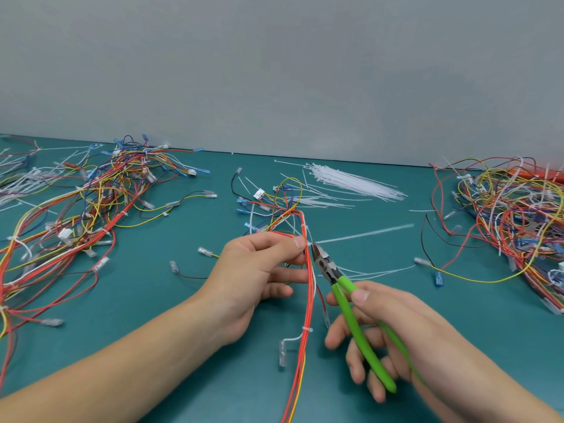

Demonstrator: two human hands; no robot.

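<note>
Red-orange harness [308,288] runs up the middle of the teal mat [158,300]. Left hand [259,270] pinches it at a white tie [360,234], whose tail sticks out to the harness's right. Right hand [384,337], just right of the harness, grips green-handled cutters [351,309], nose at the tie. Spare ties [351,180] lie beyond the harness; wire piles [91,203] flank it, well apart.

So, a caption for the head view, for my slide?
Left hand pinches wire harness; right hand holds green cutters at its cable tie.
</note>
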